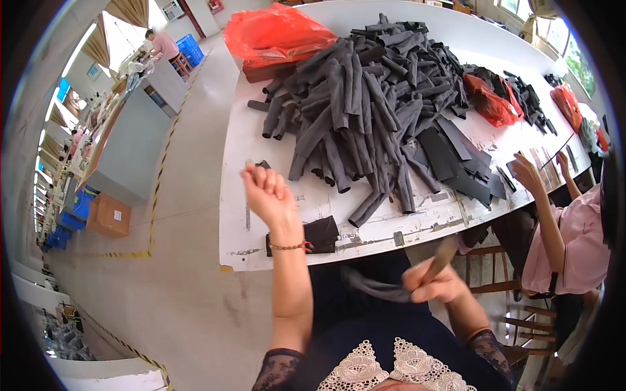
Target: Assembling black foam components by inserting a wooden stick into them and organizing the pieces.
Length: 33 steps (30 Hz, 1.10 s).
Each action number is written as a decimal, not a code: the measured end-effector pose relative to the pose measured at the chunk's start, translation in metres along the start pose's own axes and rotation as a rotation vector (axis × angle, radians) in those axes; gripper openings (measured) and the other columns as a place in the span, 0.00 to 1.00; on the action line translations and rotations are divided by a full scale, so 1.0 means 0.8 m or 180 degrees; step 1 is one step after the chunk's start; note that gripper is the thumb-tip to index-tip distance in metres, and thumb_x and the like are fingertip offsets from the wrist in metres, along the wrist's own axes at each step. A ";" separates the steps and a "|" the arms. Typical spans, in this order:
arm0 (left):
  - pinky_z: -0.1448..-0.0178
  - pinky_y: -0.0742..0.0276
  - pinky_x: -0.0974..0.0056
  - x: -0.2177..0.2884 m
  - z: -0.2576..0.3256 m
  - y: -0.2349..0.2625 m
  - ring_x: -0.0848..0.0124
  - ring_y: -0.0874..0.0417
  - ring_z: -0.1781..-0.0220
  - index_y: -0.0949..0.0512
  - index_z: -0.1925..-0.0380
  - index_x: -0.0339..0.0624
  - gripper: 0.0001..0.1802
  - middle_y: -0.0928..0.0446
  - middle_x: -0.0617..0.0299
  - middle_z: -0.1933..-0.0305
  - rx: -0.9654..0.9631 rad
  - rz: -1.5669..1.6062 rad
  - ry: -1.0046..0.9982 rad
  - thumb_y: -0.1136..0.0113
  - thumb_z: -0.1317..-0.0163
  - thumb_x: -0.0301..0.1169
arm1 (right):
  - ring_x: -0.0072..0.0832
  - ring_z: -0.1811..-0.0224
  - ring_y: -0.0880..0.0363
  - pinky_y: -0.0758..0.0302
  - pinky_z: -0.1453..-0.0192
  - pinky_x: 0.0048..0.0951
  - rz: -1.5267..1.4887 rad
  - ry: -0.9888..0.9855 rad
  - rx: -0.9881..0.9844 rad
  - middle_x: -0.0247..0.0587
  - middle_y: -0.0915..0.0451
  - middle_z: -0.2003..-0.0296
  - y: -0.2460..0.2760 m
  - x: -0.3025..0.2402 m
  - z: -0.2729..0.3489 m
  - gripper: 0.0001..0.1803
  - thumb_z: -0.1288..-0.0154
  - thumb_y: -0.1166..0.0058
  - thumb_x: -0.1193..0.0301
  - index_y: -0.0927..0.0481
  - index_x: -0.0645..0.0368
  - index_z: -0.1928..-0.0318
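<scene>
My left hand (pixel 268 195) is raised over the left side of the white table, its fingers curled closed; anything inside them is hidden. Just beyond those fingers lies a small dark scrap (pixel 263 165). In front of my body, off the table's near edge, my right hand (pixel 432 281) grips a brownish stick-like tool (pixel 443 256), blurred by motion. A dark grey fabric tube (pixel 378 289) trails leftward from the same hand, also smeared. A big heap of dark grey fabric tubes (pixel 365 98) covers the middle of the table. Near my left wrist sits a folded black piece (pixel 316 236).
Flat black pieces (pixel 450 153) lie right of the heap. Red plastic bags (pixel 277 36) stand at the back left and right. A co-worker in pink (pixel 567 247) works at the table's right, beside wooden stools (pixel 489 267). Across the aisle stands a grey bench (pixel 127 143).
</scene>
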State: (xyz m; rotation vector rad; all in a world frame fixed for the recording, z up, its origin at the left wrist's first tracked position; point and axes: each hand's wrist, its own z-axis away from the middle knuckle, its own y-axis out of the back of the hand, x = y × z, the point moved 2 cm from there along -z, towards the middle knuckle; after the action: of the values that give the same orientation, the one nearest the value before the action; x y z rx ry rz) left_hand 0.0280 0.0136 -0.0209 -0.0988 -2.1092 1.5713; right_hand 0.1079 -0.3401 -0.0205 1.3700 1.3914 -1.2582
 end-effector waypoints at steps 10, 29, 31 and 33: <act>0.59 0.21 0.71 -0.116 0.153 -0.060 0.77 0.17 0.64 0.19 0.58 0.36 0.09 0.17 0.63 0.63 -0.1822 -0.2522 0.2075 0.37 0.34 0.30 | 0.11 0.78 0.40 0.44 0.76 0.21 0.0947 -0.0371 0.1268 0.21 0.36 0.81 0.086 -0.054 -0.087 0.16 0.38 0.40 0.61 0.27 0.58 0.74; 0.52 0.29 0.71 -0.155 0.156 -0.059 0.79 0.25 0.63 0.22 0.61 0.40 0.10 0.23 0.69 0.64 -0.0930 -0.1534 0.1998 0.43 0.28 0.36 | 0.09 0.77 0.38 0.43 0.74 0.17 0.0398 -0.0146 0.2362 0.20 0.31 0.78 0.068 0.013 -0.054 0.11 0.31 0.40 0.66 0.22 0.60 0.66; 0.53 0.26 0.71 -0.165 0.167 -0.067 0.79 0.22 0.61 0.21 0.56 0.37 0.14 0.22 0.67 0.61 -0.0528 -0.1089 0.1903 0.45 0.27 0.38 | 0.09 0.78 0.38 0.43 0.75 0.16 0.0132 -0.0040 0.2423 0.21 0.31 0.77 0.066 0.015 -0.053 0.10 0.30 0.41 0.66 0.22 0.60 0.64; 0.54 0.27 0.72 -0.166 0.174 -0.079 0.79 0.23 0.60 0.21 0.57 0.38 0.15 0.22 0.67 0.61 -0.0624 -0.1082 0.1883 0.48 0.26 0.38 | 0.10 0.73 0.34 0.38 0.71 0.18 0.0339 -0.0123 0.2719 0.22 0.29 0.76 0.064 0.024 -0.054 0.09 0.30 0.42 0.68 0.20 0.62 0.60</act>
State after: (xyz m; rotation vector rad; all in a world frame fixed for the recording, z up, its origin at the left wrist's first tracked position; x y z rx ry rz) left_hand 0.0980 -0.1757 -0.0381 -0.2281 -1.6913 0.9805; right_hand 0.1609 -0.2984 -0.0369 1.9154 0.7321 -1.8961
